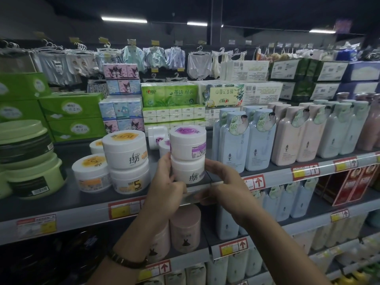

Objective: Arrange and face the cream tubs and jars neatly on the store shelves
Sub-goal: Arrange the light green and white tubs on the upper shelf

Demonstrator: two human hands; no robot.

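Stack: two white purple-lid tubs (pixel 188 153), one on the other, at the front edge of the shelf (pixel 82 194), straight ahead between the hands.
Left hand: left hand (pixel 166 184) grips the lower tub (pixel 189 171) on its left flank, thumb up against the wall.
Right hand: right hand (pixel 224 182) cups the same tub's right flank, with its fingertips on the wall and its thumb low by the shelf lip.
Hands: apart, clamped on the lower tub from opposite sides. Neither touches the upper tub (pixel 188 140).
Axis: stack stands upright, its long axis vertical, so any turn would be about that axis.
Facing: lower tub shows its brush-script logo forward, a little to the right. The upper tub shows a purple side panel instead, so the two fronts do not match.
Nearer hand: about equal. The left hand looks the more wrapped round.
Neighbours: orange stack (pixel 127 159) is near on the left, with a gap between. The pale-blue bottles (pixel 234 145) are just beside on the right. A tipped tub (pixel 157 136) lies behind.
Next move: probably setting the stack square to the shelf lip and in line with the orange stack, then turning the upper tub.
Risk: the upper tub rides loose and could slide if the lower one is twisted fast.
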